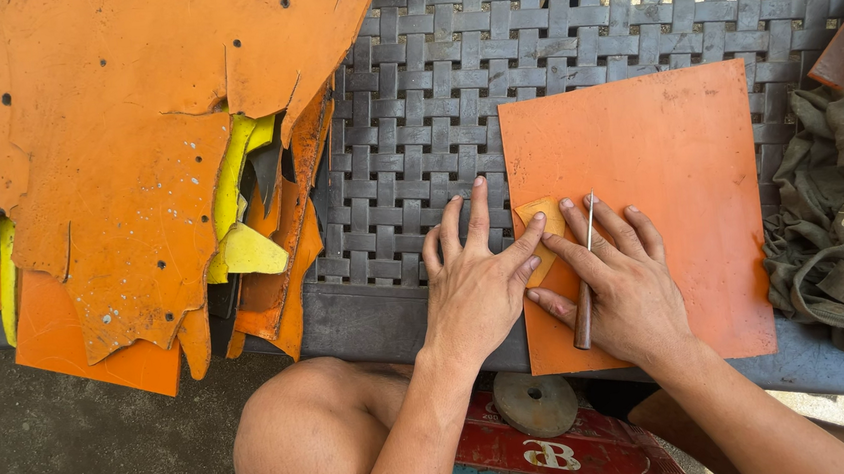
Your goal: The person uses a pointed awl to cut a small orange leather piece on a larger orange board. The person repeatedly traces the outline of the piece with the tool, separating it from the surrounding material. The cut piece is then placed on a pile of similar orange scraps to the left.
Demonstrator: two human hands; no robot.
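A grey woven tabletop [548, 47] carries everything, outdoors it seems. Well to the left of the hands lies a big heap of orange and yellow sheets [136, 169] — ragged, with holes. Under the hands is an orange cutting board [676, 147], probably to protect the weave. To the right, crumpled olive cloth [838, 224]. The left hand [476, 283] presses flat, fingers spread, pinning a small tan piece [544, 219] so it cannot slide. The right hand [627, 286] grips a wooden-handled awl [586, 274] — its tip beside the piece. Nothing blocks the board.
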